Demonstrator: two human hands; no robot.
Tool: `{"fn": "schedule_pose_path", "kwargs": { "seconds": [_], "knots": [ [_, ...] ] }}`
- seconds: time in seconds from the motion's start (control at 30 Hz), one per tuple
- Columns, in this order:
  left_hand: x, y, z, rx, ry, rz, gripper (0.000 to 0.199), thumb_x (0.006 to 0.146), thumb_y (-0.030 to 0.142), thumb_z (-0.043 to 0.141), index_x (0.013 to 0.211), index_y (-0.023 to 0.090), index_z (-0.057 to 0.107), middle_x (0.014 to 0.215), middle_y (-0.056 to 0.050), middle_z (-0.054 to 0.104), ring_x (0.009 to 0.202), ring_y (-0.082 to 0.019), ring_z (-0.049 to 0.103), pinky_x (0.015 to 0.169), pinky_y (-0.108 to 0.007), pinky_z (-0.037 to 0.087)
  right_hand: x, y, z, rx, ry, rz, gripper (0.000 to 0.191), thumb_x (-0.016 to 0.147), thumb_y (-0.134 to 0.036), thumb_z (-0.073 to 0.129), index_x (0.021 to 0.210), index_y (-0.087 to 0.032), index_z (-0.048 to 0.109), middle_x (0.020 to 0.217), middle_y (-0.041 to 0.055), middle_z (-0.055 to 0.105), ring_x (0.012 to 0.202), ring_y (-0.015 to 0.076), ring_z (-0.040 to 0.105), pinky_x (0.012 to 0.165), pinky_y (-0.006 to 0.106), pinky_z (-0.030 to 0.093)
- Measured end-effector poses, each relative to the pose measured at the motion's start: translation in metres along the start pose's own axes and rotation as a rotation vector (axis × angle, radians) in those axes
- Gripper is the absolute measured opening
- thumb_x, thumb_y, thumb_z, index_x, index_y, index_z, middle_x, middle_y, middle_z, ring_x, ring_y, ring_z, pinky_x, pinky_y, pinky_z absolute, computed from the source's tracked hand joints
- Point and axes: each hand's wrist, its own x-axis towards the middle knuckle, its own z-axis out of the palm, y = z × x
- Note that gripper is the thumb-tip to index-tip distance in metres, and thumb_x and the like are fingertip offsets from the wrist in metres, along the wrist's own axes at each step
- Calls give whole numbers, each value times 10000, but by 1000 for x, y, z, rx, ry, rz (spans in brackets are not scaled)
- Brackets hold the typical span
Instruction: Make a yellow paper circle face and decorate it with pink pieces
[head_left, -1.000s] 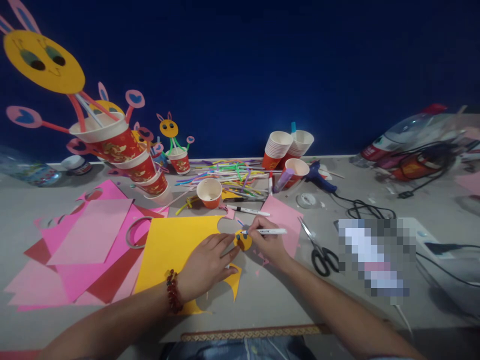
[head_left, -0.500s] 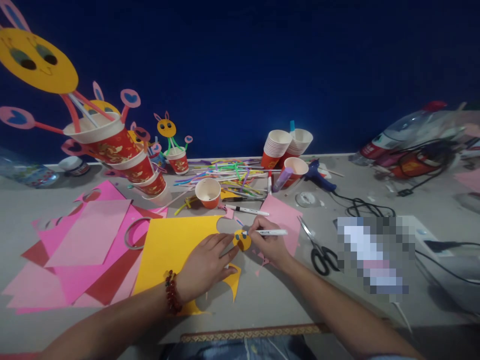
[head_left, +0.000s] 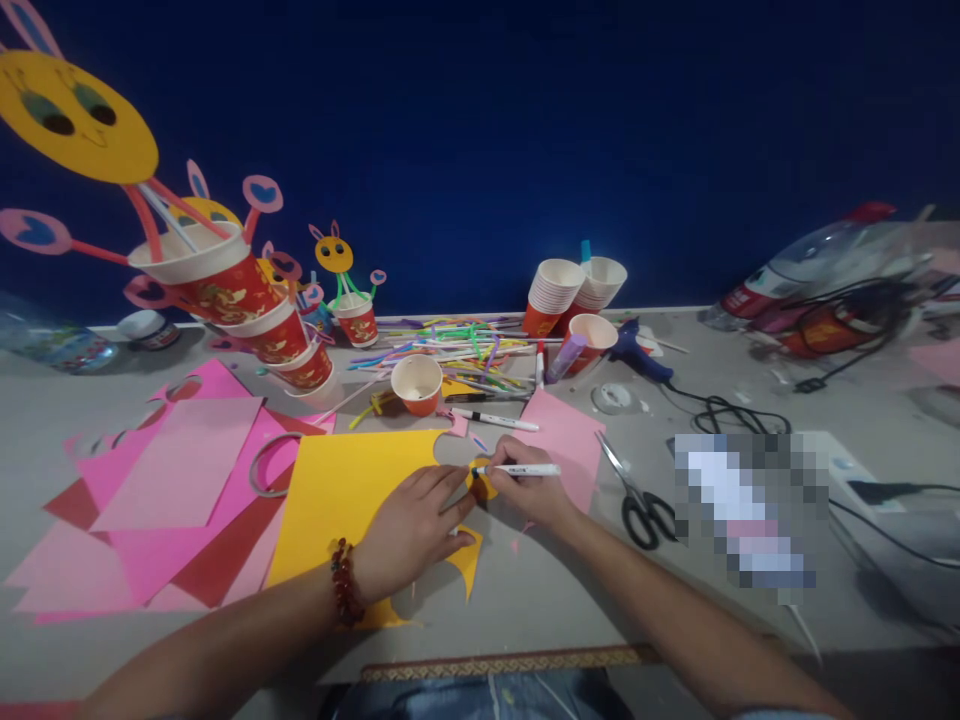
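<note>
My right hand (head_left: 531, 488) grips a white marker (head_left: 534, 470), its tip on a small yellow paper disc (head_left: 480, 482) that bears dark eye spots. Lying flat, my left hand (head_left: 420, 515) touches the disc's left edge with its fingertips; the fingers are stretched out. Beneath that hand spreads a yellow paper sheet (head_left: 345, 490) with rounded cut-outs along its right edge. A small pink and blue ear piece (head_left: 478, 442) lies just above the disc. Part of the disc is hidden by my fingers.
Scissors (head_left: 637, 505) and pink paper (head_left: 577, 430) lie right of my hands. Pink sheets (head_left: 180, 460) and a tape roll (head_left: 270, 465) are on the left. Behind are a paper cup (head_left: 417, 385), pipe cleaners (head_left: 465, 345), a glue gun (head_left: 637, 350) and stacked cup figures (head_left: 232, 290).
The marker in my right hand has shifted left across the disc, from its right eye spot towards the left one. My left hand stays in place.
</note>
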Motion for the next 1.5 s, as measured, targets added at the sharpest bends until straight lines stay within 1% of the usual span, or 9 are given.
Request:
{"fn": "schedule_pose_path", "kwargs": {
  "seconds": [0.13,0.37,0.73,0.97,1.17,1.33,1.5],
  "knots": [
    [0,0,-1,0,-6,-1,489,883,455,651,1276,179,562,1357,-135,559,1255,-298,509,1049,-463,442,0,-1,1,-4,-20,18,124,752,-204,569,659,-212,487,555,-49,513,516,117,453,494,223,336],
    [1,0,-2,-5,-3,1,486,885,444,652,1284,183,556,1359,-133,554,1254,-292,507,1050,-456,442,1,0,1,-28,-16,11,118,753,-208,567,665,-212,490,582,-44,531,537,122,471,519,228,352],
    [1,0,-1,-3,-10,5,471,896,443,636,1282,186,556,1351,-136,557,1252,-295,513,1048,-464,443,1,0,0,-64,-40,10,119,768,-219,569,673,-213,497,582,-44,541,535,126,486,514,229,344],
    [0,1,-1,-4,4,1,476,889,445,646,1278,186,562,1348,-137,565,1252,-291,513,1039,-463,451,0,1,0,-36,-16,26,122,778,-201,560,675,-214,495,586,-50,526,541,121,467,517,225,338],
    [1,1,-2,6,-16,-4,483,896,451,632,1290,181,556,1356,-134,559,1253,-294,510,1053,-463,440,0,1,1,-38,-33,22,121,768,-194,567,674,-215,493,584,-52,532,536,122,476,520,226,347],
    [1,0,-2,2,-12,1,469,895,455,632,1272,183,564,1356,-134,560,1254,-293,512,1053,-458,441,0,0,0,-26,-10,30,122,773,-172,554,671,-213,501,586,-49,535,530,119,472,505,223,346],
    [1,0,-2,3,-19,0,499,895,460,632,1302,185,546,1357,-137,560,1262,-292,506,1055,-465,440,-1,2,1,-31,-14,29,136,782,-181,561,670,-213,492,575,-57,517,520,112,460,502,219,344]
  ]
}}
